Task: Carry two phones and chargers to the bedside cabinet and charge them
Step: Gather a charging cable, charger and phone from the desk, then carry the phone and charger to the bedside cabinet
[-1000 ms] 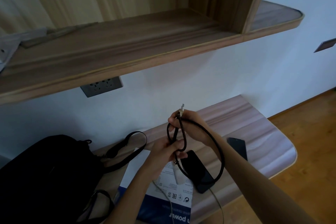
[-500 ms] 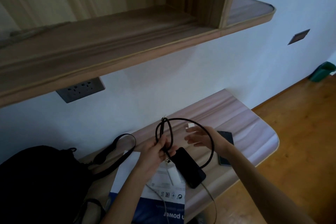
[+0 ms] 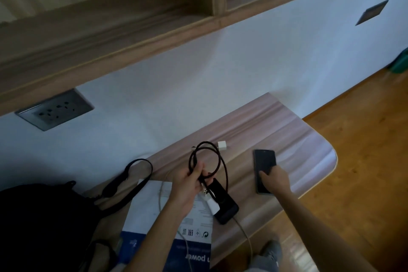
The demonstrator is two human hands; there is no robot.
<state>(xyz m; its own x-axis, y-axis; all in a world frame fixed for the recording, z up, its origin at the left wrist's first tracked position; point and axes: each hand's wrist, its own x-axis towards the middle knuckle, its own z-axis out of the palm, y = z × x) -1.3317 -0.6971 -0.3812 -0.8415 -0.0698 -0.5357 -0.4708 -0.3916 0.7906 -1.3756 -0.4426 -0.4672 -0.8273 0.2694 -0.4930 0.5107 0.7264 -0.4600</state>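
L hand (image 3: 187, 181) grip clenched on coiled black cable (image 3: 217, 161); R hand (image 3: 274, 180) grip on phone (image 3: 263, 165) lying on counter (image 3: 309, 146); 2nd phone (image 3: 225, 205) near L hand

Bare desktop (image 3: 293, 137) right of the phone (image 3: 263, 168); black bag (image 3: 42, 223) crowding the left.

A black fabric bag (image 3: 44, 223) and white-and-blue printed sheet (image 3: 154, 221) lie on the tabletop (image 3: 298, 139) under a grey wall socket (image 3: 55, 109)
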